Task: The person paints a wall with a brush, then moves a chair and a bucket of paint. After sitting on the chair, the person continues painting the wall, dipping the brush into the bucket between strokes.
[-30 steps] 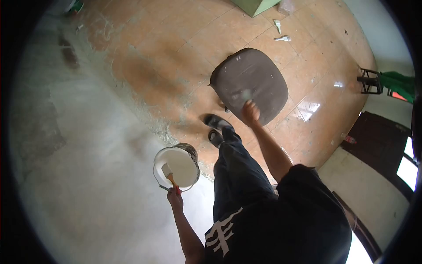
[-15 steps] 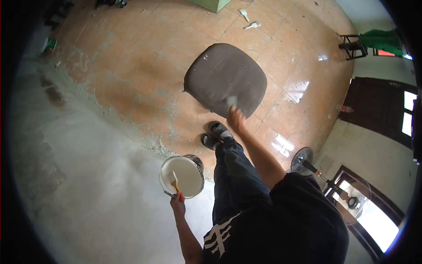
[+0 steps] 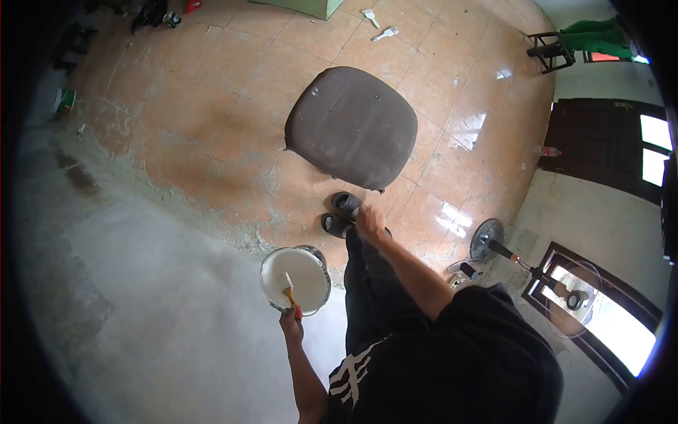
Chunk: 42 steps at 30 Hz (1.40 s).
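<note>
We identify the left hand [image 3: 291, 326] at the near edge of the bucket [image 3: 264, 275]. This hand is closed around the red end of the handle of a paintbrush [image 3: 289, 294], with the fingers at the bucket rim; we cannot tell whether they also grip the rim. The brush points away from the hand, its bristles over the bucket opening. The bucket contains a smooth, off-white material [image 3: 309, 283]; we cannot tell whether the bristles touch it. To the left of this hand, we observe a broad grey-white surface [image 3: 169, 304]. The right hand [image 3: 371, 222] is positioned ahead and to the right of the left hand, over the trouser legs [image 3: 360, 283] and just beside the dark slippers [image 3: 346, 203]. Its outline is blurred, and we cannot tell whether it is open, closed or gripping an item. Ahead of the right hand is a dark seat [image 3: 353, 127], well apart from the bucket, over the tiled floor [image 3: 212, 92]. Farther ahead of the same hand, two pale brushes [image 3: 385, 34] lie on the floor near each other, short of a green box [image 3: 304, 6]. To the right of the right hand, we locate a standing fan [image 3: 487, 240] with a round base; farther out on that side, a clear bottle [image 3: 547, 151] with red parts is near a dark door [image 3: 600, 141].
</note>
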Available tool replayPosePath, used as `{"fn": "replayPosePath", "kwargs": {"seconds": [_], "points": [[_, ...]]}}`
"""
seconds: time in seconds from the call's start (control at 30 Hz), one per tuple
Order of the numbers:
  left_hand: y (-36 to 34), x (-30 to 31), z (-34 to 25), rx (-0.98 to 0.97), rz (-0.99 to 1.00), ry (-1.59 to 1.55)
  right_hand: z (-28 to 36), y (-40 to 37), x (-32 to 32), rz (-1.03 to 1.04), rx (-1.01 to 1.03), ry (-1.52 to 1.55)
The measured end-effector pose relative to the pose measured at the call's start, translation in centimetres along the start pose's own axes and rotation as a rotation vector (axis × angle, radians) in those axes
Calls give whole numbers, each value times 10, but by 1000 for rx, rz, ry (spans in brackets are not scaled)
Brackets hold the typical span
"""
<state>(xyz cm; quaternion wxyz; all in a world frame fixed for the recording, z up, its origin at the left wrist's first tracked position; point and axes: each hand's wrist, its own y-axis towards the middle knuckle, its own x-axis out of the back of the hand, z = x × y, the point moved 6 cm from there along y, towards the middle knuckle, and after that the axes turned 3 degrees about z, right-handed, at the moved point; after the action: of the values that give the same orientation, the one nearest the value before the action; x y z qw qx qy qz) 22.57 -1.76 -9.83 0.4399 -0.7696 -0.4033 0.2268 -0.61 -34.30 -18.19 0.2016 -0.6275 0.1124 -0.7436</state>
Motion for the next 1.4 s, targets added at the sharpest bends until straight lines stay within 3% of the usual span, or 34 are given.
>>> {"fn": "replayPosePath", "kwargs": {"seconds": [0.07, 0.17, 0.2, 0.23, 0.27, 0.33, 0.4, 0.5, 0.53, 0.57, 0.6, 0.63, 0.67, 0.7, 0.77, 0.83, 0.9, 0.97, 1.0, 1.07, 1.1, 1.13, 1.17, 1.2, 1.23, 1.27, 1.33, 1.4], "points": [[-1, 4, -3, 1, -43, 59, 16, -39, -17, 553, -104, 250], [-1, 2, -12, -25, -36, 68, 51, -5, 30, 322, -134, 444], [-9, -6, -23, -63, -52, 99, 60, 36, 13, 87, 123, 401], [-12, -4, -23, -62, -57, 102, 72, 79, 34, -12, 189, 279], [-12, -2, -24, -71, -46, 130, 79, 118, 72, -100, 76, 311], [-12, 4, -20, -58, -90, 153, 104, 186, 131, -204, 46, 292], [-18, 5, -23, -72, -114, 125, 120, 235, 142, -186, 28, 279], [-22, 19, -19, -87, -111, 115, 141, 235, 76, -234, 182, 69], [-21, 23, -20, -101, -98, 135, 153, 202, 46, -494, 345, -146], [-21, 23, -21, -110, -99, 129, 156, 171, 27, -415, 368, -3], [-24, 22, -20, -89, -124, 115, 159, 119, 23, -594, 462, -153], [-21, 19, -19, -70, -141, 95, 162, 100, -12, 325, 558, -154], [-19, 18, -16, -82, -140, 27, 153, 52, -5, 546, 721, -204], [-10, 29, -4, -48, -107, 68, 137, 32, -21, 634, 533, -124], [-5, 27, 1, -54, -71, 47, 118, 34, -9, 434, 145, 187], [-14, 17, -5, -51, -109, 2, 119, 64, 15, 124, 270, -76], [-10, 29, 3, -29, -124, 39, 117, 128, 57, -307, 204, 87], [-9, 31, 8, -2, -119, 14, 114, 191, 66, -23, 75, 213], [-11, 33, 11, -13, -122, 13, 119, 188, 61, -28, 83, 221], [-12, 34, 13, 2, -120, 13, 135, 155, 43, -408, 174, 60], [-15, 26, 5, -21, -129, 19, 150, 119, 14, -925, 288, -233], [-13, 23, 7, -27, -97, 64, 155, 111, 21, -129, 305, 227], [-9, 28, 10, -45, -72, 104, 163, 98, 32, 199, 287, 354], [-4, 26, 9, -47, -45, 73, 170, 96, 59, 345, 129, 390], [-6, 25, 8, -42, -25, 50, 171, 102, 79, 75, 141, 330], [-6, 25, 6, -45, -23, 45, 167, 122, 86, 35, 93, 272], [-6, 23, 6, 6, -49, 58, 151, 160, 94, -330, 126, 137], [-6, 22, 6, 6, -65, 85, 137, 184, 86, -148, 107, 65]]}}
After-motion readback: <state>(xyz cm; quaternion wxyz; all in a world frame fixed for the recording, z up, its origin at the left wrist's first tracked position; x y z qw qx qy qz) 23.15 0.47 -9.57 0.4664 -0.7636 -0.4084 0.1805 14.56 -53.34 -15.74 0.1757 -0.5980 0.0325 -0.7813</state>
